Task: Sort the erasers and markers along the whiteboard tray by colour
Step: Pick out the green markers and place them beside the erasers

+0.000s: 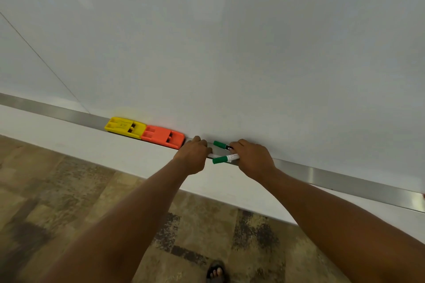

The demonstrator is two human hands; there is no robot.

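A yellow eraser (125, 127) and an orange eraser (163, 136) lie end to end, touching, on the metal whiteboard tray (322, 173). Just right of them, my left hand (195, 153) is closed on a white marker barrel (212, 156) on the tray; its cap end is hidden in my fist. My right hand (254, 158) grips two green-capped markers: one with a black label (222, 145) near the board, one with a white barrel (224, 159) at the tray's front edge. Both caps point left.
The white board (230, 41) rises behind the tray. A white wall strip (80, 142) runs below it. Mottled brown floor tiles (69, 190) lie underneath, and a sandalled foot (216, 273) shows at the bottom. A small red spot (423, 195) sits at the far right edge.
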